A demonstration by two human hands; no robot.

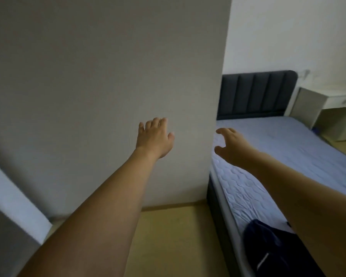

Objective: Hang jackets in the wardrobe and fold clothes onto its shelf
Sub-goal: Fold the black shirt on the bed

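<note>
Head view: left hand and right hand are held out relaxed, nothing grasped, likely for reaching; dark garment is left on bed.

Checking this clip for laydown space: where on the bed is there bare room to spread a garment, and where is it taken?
The mattress lies bare from the headboard down its middle. Its near end is taken by a dark garment. The floor strip between wall panel and bed is also bare. Both hands, left hand and right hand, hold nothing.
</note>
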